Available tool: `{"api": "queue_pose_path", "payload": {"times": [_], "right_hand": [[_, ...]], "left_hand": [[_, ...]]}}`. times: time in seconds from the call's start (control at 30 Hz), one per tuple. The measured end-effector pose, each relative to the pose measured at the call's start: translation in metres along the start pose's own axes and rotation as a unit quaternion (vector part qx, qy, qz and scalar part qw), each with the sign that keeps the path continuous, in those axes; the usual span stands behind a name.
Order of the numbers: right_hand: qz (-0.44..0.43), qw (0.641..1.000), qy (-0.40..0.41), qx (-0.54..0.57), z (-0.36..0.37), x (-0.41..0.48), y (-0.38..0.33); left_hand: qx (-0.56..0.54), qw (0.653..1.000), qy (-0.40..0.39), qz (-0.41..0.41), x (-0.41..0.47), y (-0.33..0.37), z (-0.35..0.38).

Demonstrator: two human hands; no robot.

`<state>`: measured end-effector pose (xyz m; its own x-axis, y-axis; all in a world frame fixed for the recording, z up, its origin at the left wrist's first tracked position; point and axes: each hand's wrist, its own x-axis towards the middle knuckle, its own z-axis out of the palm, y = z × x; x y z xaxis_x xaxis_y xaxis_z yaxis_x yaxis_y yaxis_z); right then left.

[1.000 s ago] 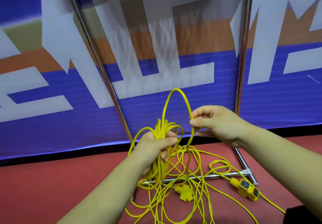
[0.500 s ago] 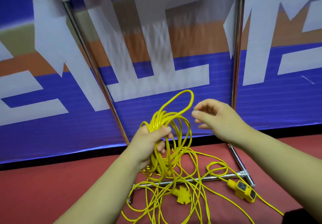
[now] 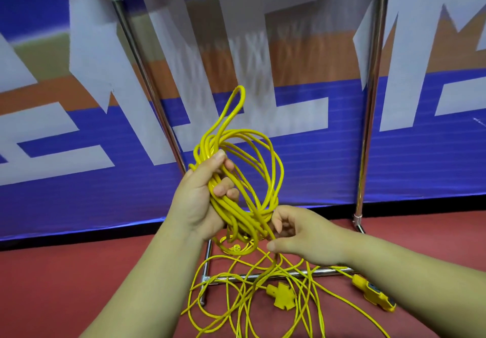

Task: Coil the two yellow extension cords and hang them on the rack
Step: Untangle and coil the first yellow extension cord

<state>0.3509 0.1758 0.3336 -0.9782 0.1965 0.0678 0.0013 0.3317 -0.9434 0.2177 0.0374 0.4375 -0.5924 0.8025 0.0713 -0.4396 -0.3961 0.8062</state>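
My left hand (image 3: 203, 198) grips a bundle of yellow cord loops (image 3: 252, 169) held up in front of the rack, with one narrow loop sticking up above the bundle. My right hand (image 3: 302, 235) is just below the bundle and pinches a strand of the cord that runs down to the floor. The loose remainder of yellow cord (image 3: 252, 301) lies tangled on the red floor over the rack's base bar. A yellow multi-way plug (image 3: 281, 294) and a yellow socket block (image 3: 373, 294) lie among it.
The metal rack has a slanted left pole (image 3: 142, 72), an upright right pole (image 3: 372, 88) and a base bar (image 3: 310, 273) on the red floor (image 3: 79, 272). A blue, white and orange banner wall (image 3: 263, 74) stands right behind it.
My left hand lifted the coil higher and added a loop. My right hand let go of the top loop, dropped below the bundle and took hold of a lower strand.
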Motion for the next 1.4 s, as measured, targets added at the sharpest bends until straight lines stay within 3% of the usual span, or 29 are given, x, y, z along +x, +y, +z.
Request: {"api": "queue_pose_path", "payload": {"times": [0.17, 0.23, 0.33, 0.4, 0.47, 0.57, 0.63, 0.7, 0.83, 1.03, 1.23, 1.4], "right_hand": [[0.023, 0.994, 0.056, 0.093, 0.008, 0.007, -0.014], [0.037, 0.976, 0.146, 0.155, 0.004, 0.010, -0.021], [0.095, 0.913, 0.326, 0.224, -0.012, 0.019, -0.015], [0.148, 0.880, 0.402, 0.204, -0.023, 0.024, 0.002], [0.196, 0.878, 0.423, 0.114, -0.031, 0.024, 0.020], [0.237, 0.898, 0.319, -0.188, -0.038, 0.019, 0.033], [0.232, 0.866, 0.174, -0.408, -0.034, 0.018, 0.031], [0.226, 0.824, 0.041, -0.518, -0.024, 0.015, 0.023], [0.158, 0.869, -0.065, -0.465, -0.018, 0.004, 0.007], [0.055, 0.916, -0.079, -0.388, -0.027, -0.015, -0.034], [-0.119, 0.940, -0.024, -0.319, -0.034, -0.025, -0.052], [-0.169, 0.938, 0.089, -0.290, -0.034, -0.024, -0.061]], "left_hand": [[-0.015, 0.999, 0.041, 0.012, -0.002, 0.015, -0.015], [0.010, 0.996, 0.089, -0.001, -0.001, 0.018, -0.025], [0.078, 0.978, 0.187, -0.052, 0.002, 0.010, -0.044], [0.111, 0.964, 0.223, -0.094, 0.002, 0.005, -0.055], [0.107, 0.960, 0.228, -0.124, 0.002, 0.005, -0.061], [0.067, 0.971, 0.210, -0.098, 0.001, 0.014, -0.063], [0.034, 0.982, 0.176, -0.063, -0.001, 0.020, -0.060], [0.001, 0.989, 0.145, -0.035, -0.002, 0.025, -0.058], [-0.041, 0.991, 0.130, 0.007, -0.001, 0.027, -0.057], [-0.014, 0.987, 0.157, 0.011, 0.007, 0.014, -0.066], [0.065, 0.990, 0.124, -0.030, 0.008, -0.011, -0.054], [0.174, 0.979, 0.053, -0.087, 0.001, -0.037, -0.037]]}}
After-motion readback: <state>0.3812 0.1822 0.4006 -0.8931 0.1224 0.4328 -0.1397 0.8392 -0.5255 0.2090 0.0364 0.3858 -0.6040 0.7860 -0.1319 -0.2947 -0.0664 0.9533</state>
